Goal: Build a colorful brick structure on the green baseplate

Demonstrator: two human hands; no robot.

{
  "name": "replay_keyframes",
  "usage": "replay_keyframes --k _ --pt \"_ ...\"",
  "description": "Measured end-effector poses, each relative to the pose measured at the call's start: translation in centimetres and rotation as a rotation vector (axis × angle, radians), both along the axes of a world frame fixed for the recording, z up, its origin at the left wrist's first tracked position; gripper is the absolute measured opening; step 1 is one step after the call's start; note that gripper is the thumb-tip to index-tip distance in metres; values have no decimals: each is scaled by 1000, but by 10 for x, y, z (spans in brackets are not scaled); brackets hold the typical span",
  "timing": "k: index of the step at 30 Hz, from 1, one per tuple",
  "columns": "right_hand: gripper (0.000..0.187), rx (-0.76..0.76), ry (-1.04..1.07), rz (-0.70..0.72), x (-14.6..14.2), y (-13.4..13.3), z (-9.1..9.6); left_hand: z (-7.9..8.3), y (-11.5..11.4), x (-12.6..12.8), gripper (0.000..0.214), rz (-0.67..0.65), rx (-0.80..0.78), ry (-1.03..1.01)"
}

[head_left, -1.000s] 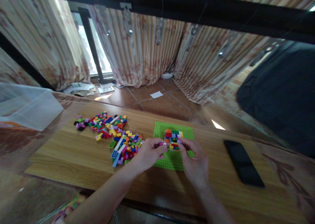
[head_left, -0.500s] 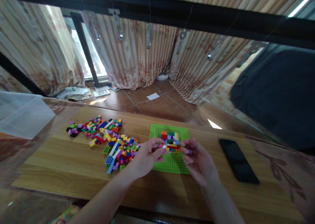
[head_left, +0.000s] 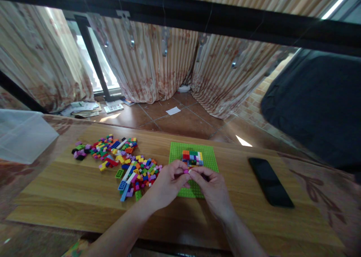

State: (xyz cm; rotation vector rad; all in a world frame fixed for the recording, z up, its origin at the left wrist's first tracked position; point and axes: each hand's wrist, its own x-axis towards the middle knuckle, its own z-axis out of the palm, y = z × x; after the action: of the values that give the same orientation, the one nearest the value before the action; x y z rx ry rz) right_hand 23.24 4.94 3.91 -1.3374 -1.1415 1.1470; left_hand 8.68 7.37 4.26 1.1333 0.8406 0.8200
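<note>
My left hand [head_left: 166, 181] is closed in a pinch over the near part of the green baseplate [head_left: 210, 155], with a small pink brick [head_left: 185, 171] at its fingertips. Against it, my right hand [head_left: 213, 187] has its thumb and forefinger closed on a small white brick [head_left: 190, 171]. The fingertips of both hands meet. Just beyond them a low block of coloured bricks [head_left: 193, 155] stands on the baseplate, its near side partly covered by my fingers. Whatever else lies inside my right hand is hidden.
Loose coloured bricks [head_left: 145, 170] are heaped on the wooden table [head_left: 70, 196] left of the baseplate. A black phone [head_left: 270, 181] lies to the right. At the far left stands a translucent white bin [head_left: 25, 136].
My right hand has moved left from beside the brick block and closed against my left fingertips. The purple brick seen in it earlier is now hidden. The view has shifted slightly.
</note>
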Motion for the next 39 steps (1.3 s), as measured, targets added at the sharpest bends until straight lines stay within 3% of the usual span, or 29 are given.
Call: replay_keyframes --k 6,10,14,18,23,39 --pt "23 -51 156 -69 -8 -4 3 -1 -1 6 28 53 -79 -78" --pt "26 -24 243 -236 4 3 -4 -3 -4 7 31 51 -147 -75" --pt "24 61 59 -352 25 15 -10 -4 -1 5 29 118 -125 -66" --pt "18 154 -246 -280 31 21 -12 -7 5 2 23 182 -121 -14" --pt "14 188 -422 -159 28 25 -18 -8 5 2 25 139 -156 3" --pt "17 86 -383 -105 28 30 -22 -11 5 3 41 33 -191 4"
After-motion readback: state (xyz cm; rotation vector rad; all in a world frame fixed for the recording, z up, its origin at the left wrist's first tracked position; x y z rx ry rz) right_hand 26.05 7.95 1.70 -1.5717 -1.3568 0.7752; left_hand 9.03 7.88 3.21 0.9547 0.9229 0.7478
